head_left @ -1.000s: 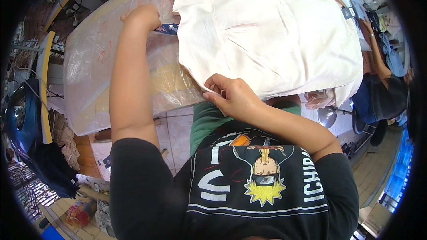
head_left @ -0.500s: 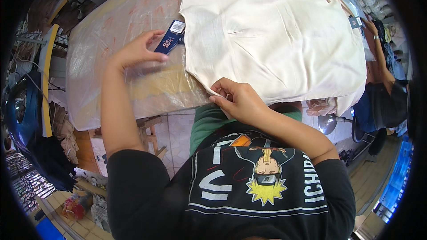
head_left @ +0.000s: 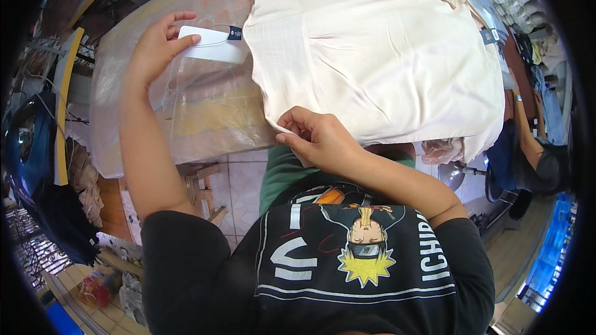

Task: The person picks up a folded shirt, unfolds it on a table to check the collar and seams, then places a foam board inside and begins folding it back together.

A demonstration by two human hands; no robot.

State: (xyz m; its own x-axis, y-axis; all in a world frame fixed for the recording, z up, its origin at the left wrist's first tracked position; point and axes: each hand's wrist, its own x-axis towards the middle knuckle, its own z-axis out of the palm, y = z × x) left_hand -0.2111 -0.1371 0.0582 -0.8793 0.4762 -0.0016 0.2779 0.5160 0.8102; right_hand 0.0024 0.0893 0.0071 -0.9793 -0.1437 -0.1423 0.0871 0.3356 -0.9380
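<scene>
A cream satin-like garment (head_left: 372, 62) lies spread over the table, lightly creased, with its edge toward the left. From that edge a small dark label (head_left: 234, 33) and a thin string lead to a white hang tag (head_left: 217, 53). My left hand (head_left: 158, 46) has its thumb on the tag's left end, the tag pinched there while the index finger stretches out above it. At the garment's near left corner, my right hand (head_left: 320, 136) pinches the cloth edge between thumb and curled fingers. Some of its fingers are hidden by the hand.
Clear plastic covers the padded table (head_left: 205, 105) on the left. Another dark tag (head_left: 490, 36) sits at the garment's right side. Beyond it, at the right, shows a co-worker's arm (head_left: 526, 133). A yellow-edged board (head_left: 69, 105) stands left; a bunched pinkish cloth (head_left: 444, 151) hangs at the near edge.
My left hand has moved up and left and taken hold of the tag, which has turned from its dark face to white. My right hand and the garment edge have shifted slightly left.
</scene>
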